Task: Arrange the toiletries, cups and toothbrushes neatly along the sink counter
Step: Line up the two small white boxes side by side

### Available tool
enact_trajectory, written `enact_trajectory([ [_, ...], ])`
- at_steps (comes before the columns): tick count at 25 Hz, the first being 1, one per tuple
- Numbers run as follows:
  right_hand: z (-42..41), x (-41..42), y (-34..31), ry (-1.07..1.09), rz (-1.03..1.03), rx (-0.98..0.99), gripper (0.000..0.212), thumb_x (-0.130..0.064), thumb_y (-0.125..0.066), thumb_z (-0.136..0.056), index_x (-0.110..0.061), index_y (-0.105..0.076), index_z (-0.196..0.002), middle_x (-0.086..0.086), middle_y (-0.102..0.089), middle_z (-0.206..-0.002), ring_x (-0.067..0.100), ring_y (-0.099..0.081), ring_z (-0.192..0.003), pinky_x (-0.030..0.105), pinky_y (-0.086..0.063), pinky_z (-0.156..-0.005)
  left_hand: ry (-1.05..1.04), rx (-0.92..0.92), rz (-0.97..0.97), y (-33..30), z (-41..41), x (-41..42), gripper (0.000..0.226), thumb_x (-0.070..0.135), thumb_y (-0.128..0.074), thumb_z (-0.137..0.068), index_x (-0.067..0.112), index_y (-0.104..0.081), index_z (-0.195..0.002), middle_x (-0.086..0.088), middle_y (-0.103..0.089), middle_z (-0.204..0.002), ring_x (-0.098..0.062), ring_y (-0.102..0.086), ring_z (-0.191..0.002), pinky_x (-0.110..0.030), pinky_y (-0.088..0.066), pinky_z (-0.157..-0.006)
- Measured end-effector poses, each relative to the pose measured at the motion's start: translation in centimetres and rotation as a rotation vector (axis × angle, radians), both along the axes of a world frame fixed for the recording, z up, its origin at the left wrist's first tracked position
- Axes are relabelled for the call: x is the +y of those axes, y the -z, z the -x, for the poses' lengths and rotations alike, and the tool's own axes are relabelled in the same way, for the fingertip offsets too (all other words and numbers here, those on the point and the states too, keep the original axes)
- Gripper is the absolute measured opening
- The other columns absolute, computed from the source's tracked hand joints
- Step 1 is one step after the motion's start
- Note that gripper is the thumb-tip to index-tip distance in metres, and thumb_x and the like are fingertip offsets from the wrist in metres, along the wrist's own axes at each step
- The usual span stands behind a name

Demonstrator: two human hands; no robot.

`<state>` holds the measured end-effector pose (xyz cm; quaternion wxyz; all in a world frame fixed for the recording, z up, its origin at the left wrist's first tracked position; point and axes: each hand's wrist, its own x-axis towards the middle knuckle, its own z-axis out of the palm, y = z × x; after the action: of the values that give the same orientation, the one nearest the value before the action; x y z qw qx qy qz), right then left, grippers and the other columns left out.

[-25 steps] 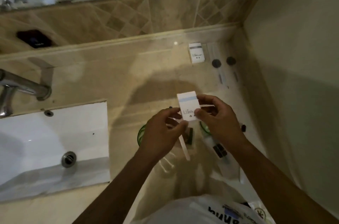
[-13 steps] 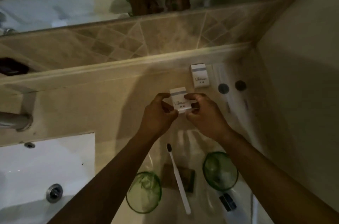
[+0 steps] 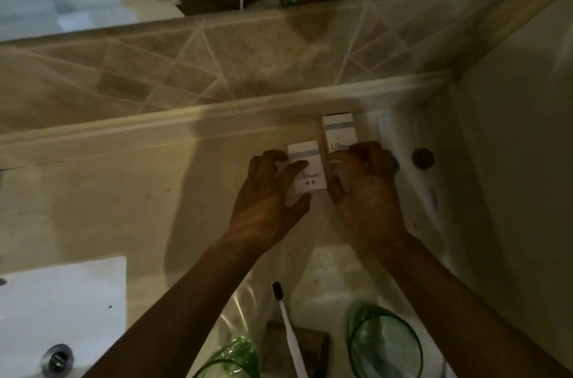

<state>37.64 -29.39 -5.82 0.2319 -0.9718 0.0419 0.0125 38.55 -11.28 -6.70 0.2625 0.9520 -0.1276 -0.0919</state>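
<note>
Nearest you, two green glass cups, one at the lower left (image 3: 235, 359) and one at the lower right (image 3: 384, 343), flank a white toothbrush (image 3: 290, 334) with a dark head, lying flat on the counter (image 3: 124, 191); expect the cups to be rigid, breakable and slick, best taken round the wall, and the toothbrush light and stiff, best lifted by its handle. Farther on, your left hand (image 3: 269, 201) grips the near white box (image 3: 307, 168), thumb on its printed face and fingers curled at its left edge. The box is small, white, with a pale blue band and dark lettering; it lies on the counter just beside a matching far box (image 3: 338, 132) set against the backsplash ledge (image 3: 186, 120). Judge both as light, thin card, easily crushed: hold them by opposite side edges. Your right hand (image 3: 366, 185) is curled over the far box's near end, seemingly holding it. Two dark round caps, one visible (image 3: 422, 158), sit near the right wall.
</note>
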Motion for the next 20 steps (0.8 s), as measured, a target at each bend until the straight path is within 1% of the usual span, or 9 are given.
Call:
enact_trajectory([
  [2, -0.9, -0.7, -0.2, 0.050, -0.053, -0.030, 0.036, -0.023, -0.067, -0.084, -0.019, -0.062, -0.119, 0.004, -0.042, -0.132, 0.028, -0.037, -0.124, 0.051, -0.047, -0.100, 0.099, -0.125, -0.029, 0.8, -0.3, 0.2, 0.058, 0.039, -0.076, -0.080, 0.020, -0.061, -0.133, -0.011, -0.045, -0.147, -0.030, -0.036, -0.132, -0.042, -0.048, -0.100],
  [4, -1.6, -0.9, -0.1, 0.065, -0.052, -0.008, 0.035, -0.023, -0.068, -0.083, -0.021, -0.064, -0.118, 0.004, -0.045, -0.134, 0.027, -0.035, -0.126, 0.054, -0.045, -0.100, 0.121, -0.140, -0.038, 1.5, -0.8, 0.1, 0.051, 0.037, -0.077, -0.080, 0.022, -0.065, -0.127, -0.010, -0.049, -0.147, -0.030, -0.034, -0.134, -0.050, -0.047, -0.104],
  [6, -2.1, -0.7, 0.0, 0.065, -0.036, 0.044, 0.034, -0.026, -0.067, -0.084, -0.024, -0.064, -0.118, 0.003, -0.047, -0.137, 0.026, -0.036, -0.129, 0.053, -0.044, -0.101, 0.105, -0.131, -0.042, 1.8, -1.3, -0.2, 0.047, 0.035, -0.076, -0.081, 0.024, -0.066, -0.125, -0.009, -0.051, -0.145, -0.027, -0.033, -0.133, -0.052, -0.047, -0.103],
  [8, -2.5, -0.6, 0.0, 0.085, -0.041, 0.122, 0.033, -0.029, -0.066, -0.087, -0.027, -0.063, -0.120, -0.001, -0.044, -0.140, 0.024, -0.037, -0.131, 0.049, -0.042, -0.106, 0.107, -0.123, -0.053, 1.9, -1.8, -0.5, 0.046, 0.035, -0.074, -0.083, 0.024, -0.065, -0.127, -0.009, -0.050, -0.147, -0.028, -0.037, -0.134, -0.051, -0.046, -0.104],
  [10, -2.8, -0.6, 0.0, 0.102, -0.075, 0.156, 0.031, -0.027, -0.065, -0.089, -0.027, -0.063, -0.120, -0.003, -0.040, -0.142, 0.021, -0.040, -0.131, 0.038, -0.039, -0.109, 0.106, -0.121, -0.055, 1.7, -2.4, -0.8, 0.047, 0.033, -0.073, -0.084, 0.025, -0.064, -0.129, -0.008, -0.050, -0.149, -0.030, -0.042, -0.134, -0.050, -0.045, -0.103],
  [13, -3.0, -0.6, -0.1, 0.098, -0.085, 0.144, 0.030, -0.024, -0.064, -0.090, -0.025, -0.063, -0.120, -0.003, -0.039, -0.142, 0.018, -0.041, -0.131, 0.025, -0.032, -0.105, 0.115, -0.152, -0.044, 1.9, -3.5, -1.1, 0.045, 0.035, -0.064, -0.088, 0.023, -0.063, -0.131, -0.009, -0.049, -0.150, -0.031, -0.044, -0.133, -0.049, -0.046, -0.101],
  [15, -3.1, -0.6, -0.2, 0.102, -0.080, 0.168, 0.031, -0.024, -0.063, -0.090, -0.025, -0.063, -0.122, -0.004, -0.037, -0.144, 0.018, -0.039, -0.132, 0.025, -0.030, -0.107, 0.126, -0.159, -0.040, 2.1, -3.9, -1.2, 0.047, 0.039, -0.056, -0.089, 0.021, -0.063, -0.131, -0.010, -0.049, -0.150, -0.032, -0.046, -0.133, -0.050, -0.049, -0.102],
  [17, -3.1, -0.6, -0.3, 0.105, -0.090, 0.180, 0.033, -0.024, -0.063, -0.090, -0.025, -0.062, -0.123, -0.005, -0.036, -0.144, 0.016, -0.038, -0.133, 0.024, -0.030, -0.106, 0.124, -0.162, -0.030, 2.3, -4.2, -1.3, 0.047, 0.038, -0.055, -0.088, 0.020, -0.064, -0.130, -0.011, -0.049, -0.150, -0.033, -0.047, -0.133, -0.051, -0.049, -0.102],
  [20, -3.1, -0.6, -0.4, 0.104, -0.136, 0.151, 0.032, -0.022, -0.065, -0.089, -0.024, -0.063, -0.121, -0.004, -0.037, -0.143, 0.016, -0.040, -0.129, 0.028, -0.040, -0.106, 0.110, -0.176, -0.012, 2.5, -4.1, -1.5, 0.045, 0.034, -0.062, -0.087, 0.019, -0.063, -0.130, -0.012, -0.048, -0.150, -0.034, -0.045, -0.135, -0.053, -0.048, -0.102],
])
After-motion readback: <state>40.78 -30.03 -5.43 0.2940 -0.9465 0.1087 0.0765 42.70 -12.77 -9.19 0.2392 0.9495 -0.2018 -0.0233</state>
